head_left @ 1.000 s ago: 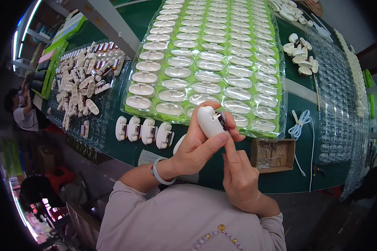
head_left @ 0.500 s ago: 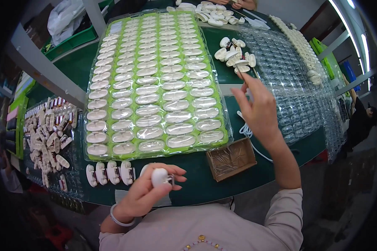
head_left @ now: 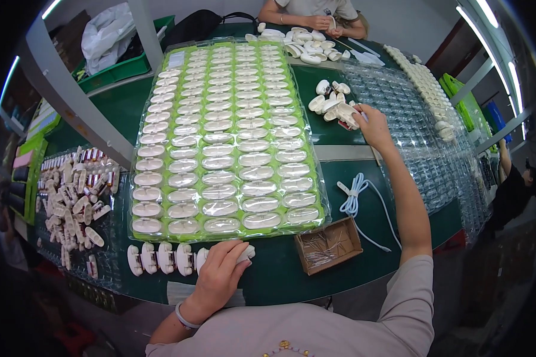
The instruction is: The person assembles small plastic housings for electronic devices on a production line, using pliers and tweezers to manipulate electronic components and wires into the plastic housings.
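At the near edge of the table my left hand is closed around a white rounded plastic device, mostly hidden by the fingers. It is beside the right end of a row of similar white devices standing on edge. Far to the right, my right arm is stretched out over the table. My right hand pinches a white oval casing at a small pile of white casings; a bit of red shows beneath it.
A large green tray of white ovals under clear plastic fills the middle. An open cardboard box of thin metal pins and a coiled white cable lie right. Loose parts are heaped left. Clear blister trays lie right; a co-worker sits beyond.
My right hand has reached the casing pile and taken hold of a casing. My left hand has turned palm down and lowered the white device beside the row. The view has tilted up.
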{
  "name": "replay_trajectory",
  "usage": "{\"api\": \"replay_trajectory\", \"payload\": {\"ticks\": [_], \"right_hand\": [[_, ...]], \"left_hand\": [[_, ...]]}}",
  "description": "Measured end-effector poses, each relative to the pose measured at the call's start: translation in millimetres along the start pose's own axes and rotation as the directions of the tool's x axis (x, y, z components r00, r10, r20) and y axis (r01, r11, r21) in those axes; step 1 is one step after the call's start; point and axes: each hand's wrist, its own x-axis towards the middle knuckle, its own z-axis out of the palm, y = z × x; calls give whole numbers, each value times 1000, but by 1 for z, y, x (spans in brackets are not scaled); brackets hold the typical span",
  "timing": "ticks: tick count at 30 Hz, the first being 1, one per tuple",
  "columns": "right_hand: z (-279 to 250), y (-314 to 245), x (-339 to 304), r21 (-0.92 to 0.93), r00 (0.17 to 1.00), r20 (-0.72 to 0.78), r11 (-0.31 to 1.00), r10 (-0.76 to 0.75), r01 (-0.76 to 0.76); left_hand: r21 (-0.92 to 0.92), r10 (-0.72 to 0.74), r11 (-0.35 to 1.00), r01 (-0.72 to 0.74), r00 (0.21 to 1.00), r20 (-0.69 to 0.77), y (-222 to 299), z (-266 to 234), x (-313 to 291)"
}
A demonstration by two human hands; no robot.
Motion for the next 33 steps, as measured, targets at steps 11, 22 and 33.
{"api": "replay_trajectory", "payload": {"ticks": [11, 22, 33], "right_hand": [[-11, -209, -113, 744, 804, 588, 330, 89, -581], [4, -244, -148, 547, 961, 153, 830, -230, 111], [0, -230, -134, 755, 758, 650, -64, -60, -652]], "left_hand": [[-927, -208, 284, 244, 960, 189, 23, -1, 47], [-962, -319, -68, 263, 908, 271, 10, 2, 43], [-976, -202, 29, 215, 958, 205, 4, 4, 44]]}}
